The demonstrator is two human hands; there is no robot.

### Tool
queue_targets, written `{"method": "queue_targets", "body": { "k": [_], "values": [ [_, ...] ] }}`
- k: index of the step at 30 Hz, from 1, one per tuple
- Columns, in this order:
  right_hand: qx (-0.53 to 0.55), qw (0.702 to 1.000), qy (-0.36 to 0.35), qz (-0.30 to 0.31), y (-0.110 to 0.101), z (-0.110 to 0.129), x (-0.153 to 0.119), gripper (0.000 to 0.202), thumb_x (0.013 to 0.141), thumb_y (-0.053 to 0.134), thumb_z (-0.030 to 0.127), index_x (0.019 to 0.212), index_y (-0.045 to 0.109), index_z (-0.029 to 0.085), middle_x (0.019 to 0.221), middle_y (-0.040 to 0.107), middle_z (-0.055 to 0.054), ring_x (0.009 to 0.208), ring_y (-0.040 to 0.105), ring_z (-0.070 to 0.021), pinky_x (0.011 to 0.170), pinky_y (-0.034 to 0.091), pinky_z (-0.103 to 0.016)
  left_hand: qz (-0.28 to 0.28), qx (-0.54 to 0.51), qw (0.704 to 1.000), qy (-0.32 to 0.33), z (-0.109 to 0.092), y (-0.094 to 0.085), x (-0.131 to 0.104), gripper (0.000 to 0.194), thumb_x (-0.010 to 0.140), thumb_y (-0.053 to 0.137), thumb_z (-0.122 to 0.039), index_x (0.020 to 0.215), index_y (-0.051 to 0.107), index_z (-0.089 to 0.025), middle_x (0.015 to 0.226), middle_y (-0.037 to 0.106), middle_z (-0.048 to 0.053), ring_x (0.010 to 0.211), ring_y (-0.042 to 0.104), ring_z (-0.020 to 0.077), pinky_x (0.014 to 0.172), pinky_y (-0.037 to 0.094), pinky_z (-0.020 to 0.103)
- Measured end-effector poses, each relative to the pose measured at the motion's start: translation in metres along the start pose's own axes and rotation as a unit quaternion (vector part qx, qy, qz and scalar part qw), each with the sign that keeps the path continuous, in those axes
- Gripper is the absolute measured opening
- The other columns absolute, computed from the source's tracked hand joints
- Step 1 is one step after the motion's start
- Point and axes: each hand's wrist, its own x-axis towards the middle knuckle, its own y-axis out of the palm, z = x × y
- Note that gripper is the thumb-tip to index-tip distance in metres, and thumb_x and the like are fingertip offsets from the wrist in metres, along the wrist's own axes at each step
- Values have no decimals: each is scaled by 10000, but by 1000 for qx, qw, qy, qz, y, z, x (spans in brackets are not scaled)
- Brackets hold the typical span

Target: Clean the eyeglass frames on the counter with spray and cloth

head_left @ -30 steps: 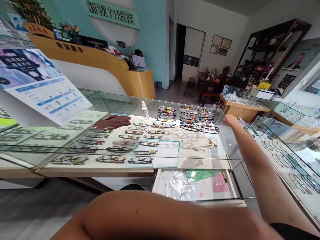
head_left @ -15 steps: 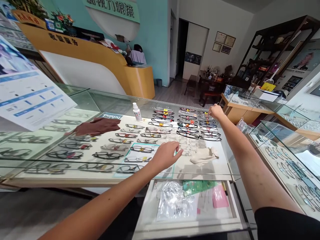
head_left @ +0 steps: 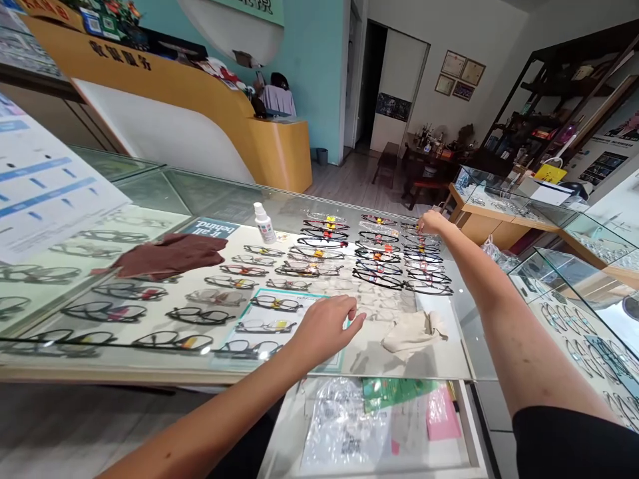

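Note:
My left hand (head_left: 332, 324) rests over the glass counter top near its front edge, fingers curled, thumb held apart, with nothing seen in it. My right hand (head_left: 431, 223) reaches to the far right end of the rows of glasses, at the topmost pair in the right column (head_left: 412, 227). Its fingers are bent together, and what they hold is too small to make out. Two columns of stacked glasses (head_left: 378, 255) lie left of it. A beige cloth (head_left: 412, 334) lies crumpled right of my left hand. A white spray bottle (head_left: 264, 224) stands at the back.
A brown cloth (head_left: 170, 256) lies on the left of the counter. An open drawer (head_left: 476, 426) with plastic bags (head_left: 344, 426) and a pink packet (head_left: 442, 414) sticks out below the front edge. A printed sheet (head_left: 44, 179) stands at the left. More display cases (head_left: 589, 319) are on the right.
The view has shifted, so the counter looks nearer and lower. My right hand remains at the far end of the right column, and my left hand keeps its curled pose over the front part.

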Motion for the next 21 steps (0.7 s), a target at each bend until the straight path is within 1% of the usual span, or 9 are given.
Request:
{"method": "queue_targets", "body": {
  "k": [3,5,8,11,13,15,18,20,21],
  "values": [
    [4,999,9,34,2,0,0,374,1020,676,394,1336,658,195,1371,679,-111,1167,699,-245,989,619,-471,5,6,1000,-8,-1,-1,1,283,974,450,-428,767,424,-237,809,662,47,805,620,259,740,348,363],
    [4,999,26,38,3,-1,-3,385,1017,682,394,1339,656,186,1370,678,-116,1168,700,-248,988,619,-473,8,9,1000,-14,-1,-1,1,294,976,445,-440,765,418,-237,804,655,50,800,617,263,734,340,363],
    [4,998,56,17,1,-3,-15,397,1009,692,404,1333,657,178,1376,673,-122,1181,695,-251,1006,610,-479,6,10,1000,-15,0,-1,2,305,979,443,-447,759,410,-237,804,653,55,792,612,263,716,328,359],
    [2,996,81,-24,-7,-6,-36,282,1034,627,330,1232,720,152,1331,704,-146,1254,641,-287,1063,538,-475,2,15,1000,-11,0,-2,3,308,981,442,-436,749,401,-237,799,655,58,786,611,261,693,314,352],
    [2,994,89,-58,-16,-7,-54,280,1039,544,245,1148,771,125,1298,725,-186,1296,580,-334,1079,464,-463,0,22,1000,-10,-1,-3,4,305,978,450,-428,745,402,-237,795,659,58,782,612,258,678,306,345],
    [3,992,87,-93,-27,-4,-76,336,1032,492,215,1128,797,112,1299,728,-206,1292,539,-364,1068,412,-463,0,29,1000,-7,-1,-4,6,293,976,457,-418,750,412,-237,802,669,57,784,618,256,669,303,339],
    [5,987,73,-143,-42,11,-119,407,1059,422,240,1172,801,143,1331,715,-178,1290,500,-358,1071,362,-462,1,43,999,-2,-2,-4,8,282,980,457,-412,761,424,-237,821,682,59,791,629,258,663,299,336],
    [10,985,55,-165,-51,27,-156,393,1068,447,304,1209,798,197,1333,718,-138,1285,497,-348,1072,357,-457,0,54,999,-1,-2,-4,9,281,982,459,-409,762,425,-237,824,686,60,797,636,260,662,298,337],
    [30,983,31,-180,-56,38,-177,362,1059,489,321,1196,805,210,1314,728,-131,1271,506,-350,1061,365,-464,-1,60,998,0,-1,-3,9,279,980,462,-405,761,426,-237,825,688,60,801,639,261,662,298,337]
  ]
}}
